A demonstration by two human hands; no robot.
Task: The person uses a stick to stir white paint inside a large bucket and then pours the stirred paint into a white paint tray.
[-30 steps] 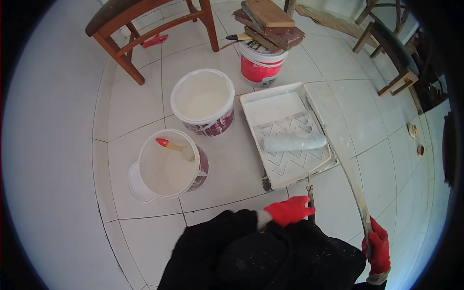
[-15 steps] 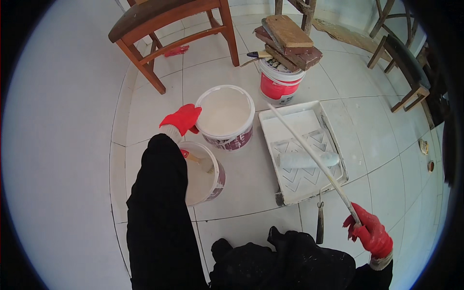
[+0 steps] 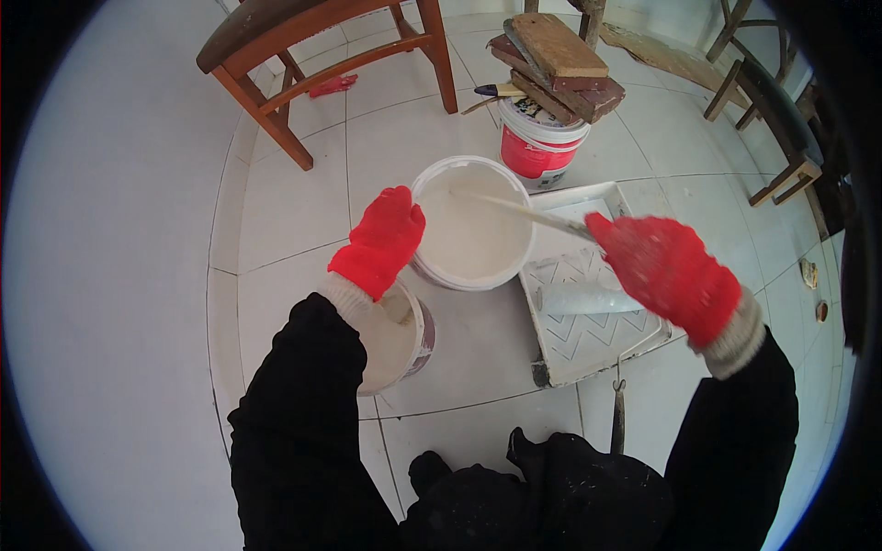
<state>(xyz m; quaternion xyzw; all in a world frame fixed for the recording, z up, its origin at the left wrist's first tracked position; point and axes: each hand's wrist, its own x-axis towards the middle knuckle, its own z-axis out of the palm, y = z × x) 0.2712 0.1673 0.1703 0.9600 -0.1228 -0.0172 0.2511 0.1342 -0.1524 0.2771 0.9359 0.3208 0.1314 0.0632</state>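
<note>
My left hand (image 3: 377,241), in a red glove, is closed on the left rim of a white bucket (image 3: 473,253) of pale paint. In a matching glove, my right hand (image 3: 666,275) holds a long, pale stick (image 3: 556,220), whose far end reaches down into that paint. A second bucket (image 3: 424,340) with a brush (image 3: 397,309) in it stands below my left hand, partly covered by my arm. A paint tray (image 3: 590,354) with a roller (image 3: 579,297) on it lies at the right, its metal handle (image 3: 618,413) sticking out toward me.
A red-labelled bucket (image 3: 537,156) carries wooden boards (image 3: 560,55) and a brush (image 3: 496,90) at the back. A wooden chair (image 3: 358,57) is at the back left, a dark chair (image 3: 772,110) at the back right. A red glove (image 3: 331,85) lies under the left chair.
My left hand rose to the middle bucket and pulled it slightly rightward. My right hand brought the stick up and leftward, swinging its tip from over the tray into that bucket.
</note>
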